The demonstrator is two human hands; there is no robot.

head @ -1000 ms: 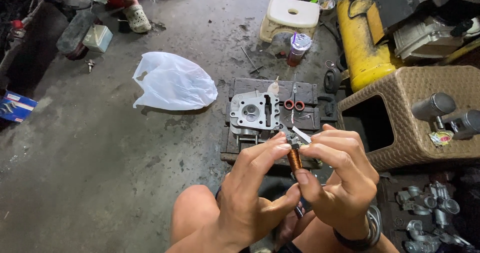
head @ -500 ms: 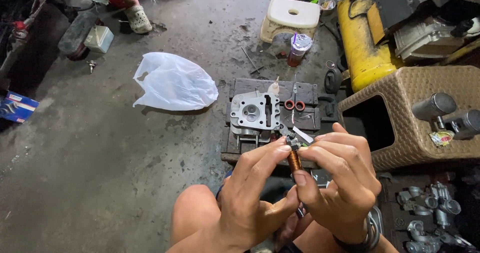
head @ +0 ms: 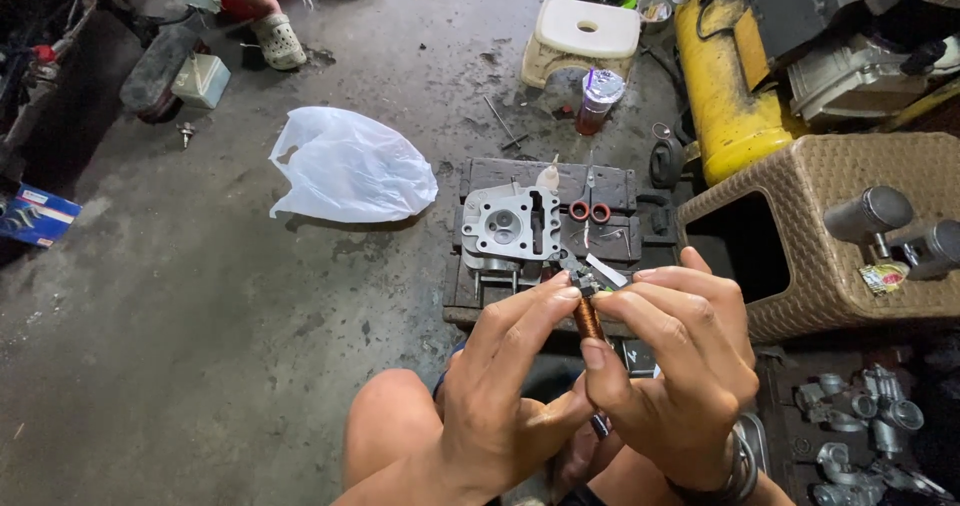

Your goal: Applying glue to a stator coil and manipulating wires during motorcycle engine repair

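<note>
Between the person's raised fingertips, above the knees, sits a small copper-coloured spring (head: 588, 318). Left hand (head: 505, 396) and right hand (head: 675, 366) both pinch it closed. Just beyond lies a grey cylinder head (head: 510, 224) on a dark board (head: 610, 181), a white plastic bag (head: 350, 166) further left.

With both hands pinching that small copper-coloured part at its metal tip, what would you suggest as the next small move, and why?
Probably keep the left hand steady as a brace and let the right hand work the grey tip of the copper-coloured part gently. Both sets of fingertips meet at that tip, above the knees, so a slip would likely drop it.
</note>
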